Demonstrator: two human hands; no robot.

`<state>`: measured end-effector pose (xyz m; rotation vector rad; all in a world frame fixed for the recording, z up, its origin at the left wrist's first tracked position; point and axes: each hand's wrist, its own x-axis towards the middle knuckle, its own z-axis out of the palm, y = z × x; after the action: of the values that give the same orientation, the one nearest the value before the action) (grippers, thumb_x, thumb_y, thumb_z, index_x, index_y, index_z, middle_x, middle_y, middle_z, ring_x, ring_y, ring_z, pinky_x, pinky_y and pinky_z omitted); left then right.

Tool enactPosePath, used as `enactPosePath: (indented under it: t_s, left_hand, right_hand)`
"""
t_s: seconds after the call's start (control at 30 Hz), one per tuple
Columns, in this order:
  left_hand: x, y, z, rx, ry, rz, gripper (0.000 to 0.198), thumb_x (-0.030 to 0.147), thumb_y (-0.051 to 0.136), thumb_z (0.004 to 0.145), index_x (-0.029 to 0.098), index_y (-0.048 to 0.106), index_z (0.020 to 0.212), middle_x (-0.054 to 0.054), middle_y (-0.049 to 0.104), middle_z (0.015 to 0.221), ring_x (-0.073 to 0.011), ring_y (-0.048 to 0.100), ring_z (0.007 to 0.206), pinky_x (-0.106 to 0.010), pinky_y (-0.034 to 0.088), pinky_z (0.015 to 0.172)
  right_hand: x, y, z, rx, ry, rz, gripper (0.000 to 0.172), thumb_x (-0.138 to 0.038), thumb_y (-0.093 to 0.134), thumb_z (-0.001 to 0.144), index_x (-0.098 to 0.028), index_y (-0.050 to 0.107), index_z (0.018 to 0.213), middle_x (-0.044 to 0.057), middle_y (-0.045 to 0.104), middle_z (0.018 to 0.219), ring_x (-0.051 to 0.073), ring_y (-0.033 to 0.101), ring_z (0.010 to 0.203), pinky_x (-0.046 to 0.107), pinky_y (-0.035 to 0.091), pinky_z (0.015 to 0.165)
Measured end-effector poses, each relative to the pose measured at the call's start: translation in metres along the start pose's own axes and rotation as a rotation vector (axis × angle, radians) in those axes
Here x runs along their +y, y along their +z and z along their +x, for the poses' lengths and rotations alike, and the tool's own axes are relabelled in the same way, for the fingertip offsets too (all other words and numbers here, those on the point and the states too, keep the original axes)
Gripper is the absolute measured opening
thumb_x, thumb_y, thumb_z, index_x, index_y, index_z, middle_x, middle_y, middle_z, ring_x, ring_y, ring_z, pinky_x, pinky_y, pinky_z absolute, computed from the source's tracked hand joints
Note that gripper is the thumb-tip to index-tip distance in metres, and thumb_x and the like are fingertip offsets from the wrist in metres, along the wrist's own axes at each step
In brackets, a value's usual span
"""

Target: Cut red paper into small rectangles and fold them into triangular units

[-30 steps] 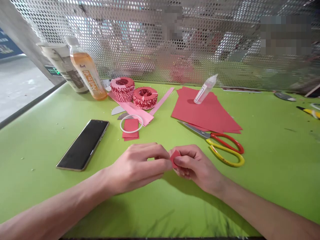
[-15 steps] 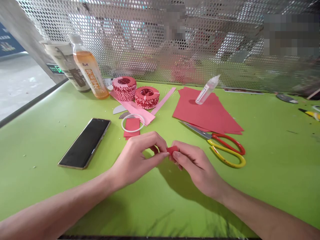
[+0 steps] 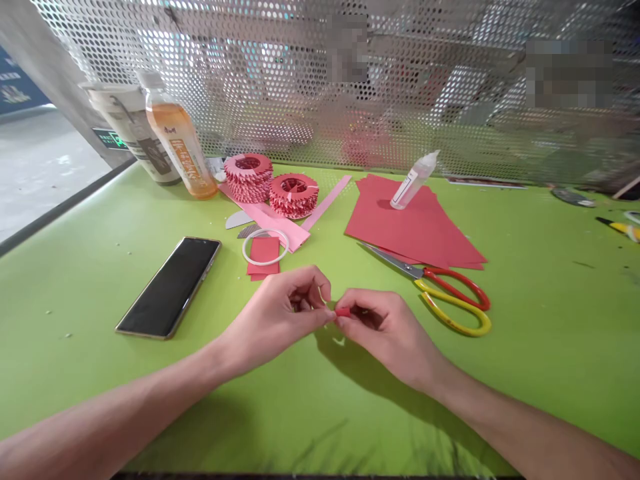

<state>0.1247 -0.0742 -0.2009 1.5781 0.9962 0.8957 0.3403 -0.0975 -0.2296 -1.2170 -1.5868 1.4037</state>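
From the head camera, the left hand (image 3: pixel 275 315) and right hand (image 3: pixel 385 333) meet with fingertips pinching a small strip of red paper (image 3: pixel 343 312) between them, though the fingers hide most of it, so any fold is hard to tell. A firm, even pinch keeps it from slipping. A small stack of red paper (image 3: pixel 263 257) lies just beyond the left hand, and scissors (image 3: pixel 453 290) beyond the right.

**Green desk (image 3: pixel 75 380) laid out with paper-craft supplies**
Near the left edge lies a smartphone (image 3: pixel 169 287), face up; an orange drink bottle (image 3: pixel 177 147) stands at the back-left corner. Mid-desk are red paper slips (image 3: pixel 263 257) and pink paper strips (image 3: pixel 265 217). Right of these lie red paper sheets (image 3: pixel 400 230), with scissors (image 3: pixel 440 293) along their front edge.
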Motion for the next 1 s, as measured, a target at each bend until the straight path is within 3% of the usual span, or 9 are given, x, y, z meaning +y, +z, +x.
enactPosePath:
  t_s: [0.2,0.43,0.73,0.87,1.0]
  left_hand:
    - [0.0007,0.0032,-0.0001,0.020,0.020,-0.122,0.018,0.014,0.071,0.078,0.023,0.064,0.092,0.001,0.070,0.077,-0.0175,0.065,0.068,-0.028,0.054,0.064]
    - [-0.0044,0.0051,-0.0012,-0.178,-0.122,-0.310,0.009,0.013,0.067,0.085,0.021,0.065,0.087,-0.001,0.071,0.065,-0.0196,0.070,0.058,-0.029,0.057,0.054]
    - [-0.0055,0.0020,0.0005,-0.143,-0.116,-0.450,0.010,0.008,0.071,0.076,0.018,0.072,0.073,0.000,0.072,0.064,-0.0138,0.067,0.052,-0.023,0.054,0.051]
    - [-0.0027,0.0015,0.0000,-0.157,-0.136,-0.428,0.009,0.012,0.067,0.079,0.017,0.073,0.076,-0.002,0.073,0.064,-0.0169,0.069,0.058,-0.025,0.055,0.053]
    - [-0.0038,0.0049,-0.0005,-0.096,-0.112,-0.338,0.012,0.012,0.071,0.078,0.022,0.066,0.082,0.001,0.072,0.071,-0.0180,0.071,0.061,-0.025,0.054,0.053]
  right_hand:
    - [0.0007,-0.0019,0.0037,-0.012,0.135,0.180,0.031,-0.045,0.104,0.087,-0.026,0.080,0.080,-0.007,0.065,0.061,0.013,0.046,0.051,0.027,0.032,0.047]
    - [-0.0013,0.0009,0.0010,-0.048,0.100,0.366,0.037,-0.031,0.108,0.088,-0.030,0.070,0.091,-0.010,0.073,0.066,0.014,0.059,0.054,0.022,0.051,0.049]
    - [0.0057,-0.0025,0.0003,-0.073,-0.035,0.383,0.012,-0.028,0.096,0.099,-0.027,0.086,0.093,-0.003,0.082,0.080,0.016,0.071,0.063,0.026,0.067,0.057]
    - [0.0042,-0.0022,0.0008,-0.034,-0.021,0.347,0.018,-0.031,0.103,0.094,-0.027,0.087,0.088,-0.003,0.081,0.076,0.015,0.071,0.061,0.025,0.067,0.056]
    - [0.0021,0.0012,0.0007,0.065,-0.028,0.256,0.028,-0.034,0.110,0.089,-0.028,0.083,0.088,-0.005,0.078,0.075,0.016,0.070,0.061,0.026,0.066,0.056]
